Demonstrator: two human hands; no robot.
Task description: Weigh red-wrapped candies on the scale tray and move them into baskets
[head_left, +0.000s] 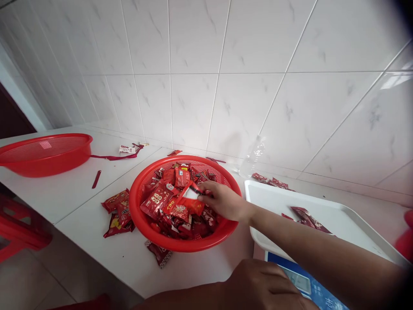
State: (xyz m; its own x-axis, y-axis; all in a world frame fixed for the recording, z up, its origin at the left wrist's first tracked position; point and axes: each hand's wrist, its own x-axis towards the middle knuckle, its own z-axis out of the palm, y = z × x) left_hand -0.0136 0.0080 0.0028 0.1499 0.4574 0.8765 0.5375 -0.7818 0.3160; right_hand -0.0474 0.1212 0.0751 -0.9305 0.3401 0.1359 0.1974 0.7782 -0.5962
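Note:
My right hand (224,200) reaches over a round red plastic basket (185,246), its fingers pinched on a small red candy packet with a pale panel (192,193). Many red wrapped snack packets (158,198) fill the basket in a loose heap. Low in the view, my left hand (267,284) is closed, fingers curled beside the front of a blue weighing scale (303,280). Its fingertips are hidden, so what they hold, if anything, does not show. On the scale rests a white tray (264,196) with a few dark red packets (309,218), partly behind my right forearm.
Loose red packets (119,213) lie left of the basket, another packet (159,253) before it. Further left stands a second red basket (64,161); a red ribbon with a tag (127,149) lies behind. A clear plastic bottle (253,157) leans by the tiled wall (193,112).

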